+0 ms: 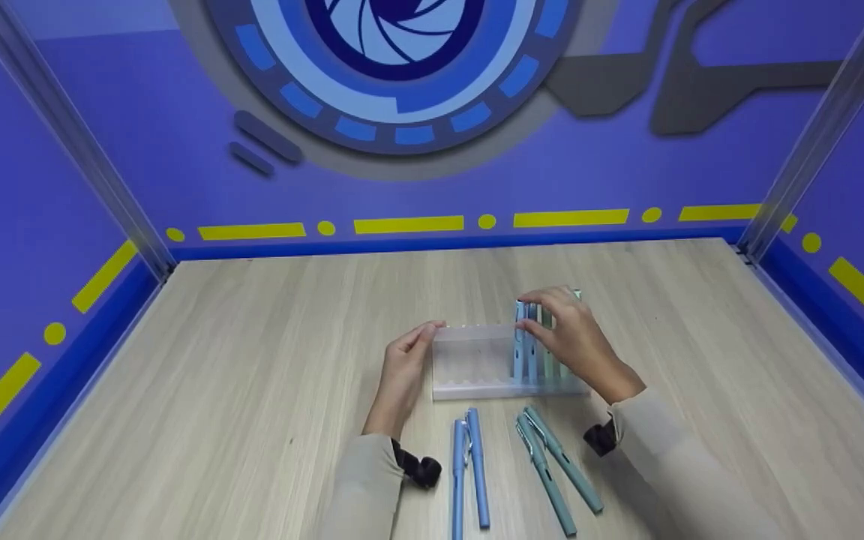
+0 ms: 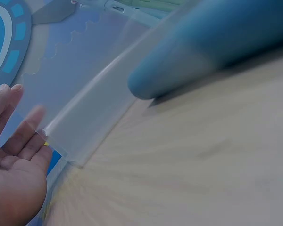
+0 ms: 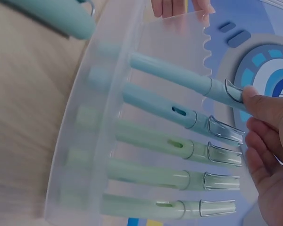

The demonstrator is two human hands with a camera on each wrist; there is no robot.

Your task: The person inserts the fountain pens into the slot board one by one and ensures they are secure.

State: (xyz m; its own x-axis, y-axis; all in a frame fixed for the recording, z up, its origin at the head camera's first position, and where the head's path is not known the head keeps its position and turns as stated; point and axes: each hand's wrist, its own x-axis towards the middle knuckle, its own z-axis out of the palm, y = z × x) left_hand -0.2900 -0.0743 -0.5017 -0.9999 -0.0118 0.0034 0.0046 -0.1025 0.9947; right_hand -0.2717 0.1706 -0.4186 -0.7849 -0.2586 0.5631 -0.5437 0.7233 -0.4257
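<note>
A clear plastic pen rack (image 1: 473, 360) with a scalloped top edge stands on the table. At its upper left corner, my left hand (image 1: 404, 367) holds the edge; some of its fingers (image 2: 26, 136) show through the clear panel. My right hand (image 1: 571, 334) is at the rack's other half, thumb and fingertips pinching a light blue pen (image 3: 172, 70) by its clip end. The pen's lower end sits in the rack's base. Alongside it stand a second blue pen (image 3: 155, 106) and several pale green pens (image 3: 148, 169), all upright with clips at the top.
In front of the rack lie two blue pens (image 1: 480, 472) and, further right, two dark green pens (image 1: 567, 465). They lie between my forearms, near the wrist cameras. A printed blue wall (image 1: 417, 199) closes off the table's back.
</note>
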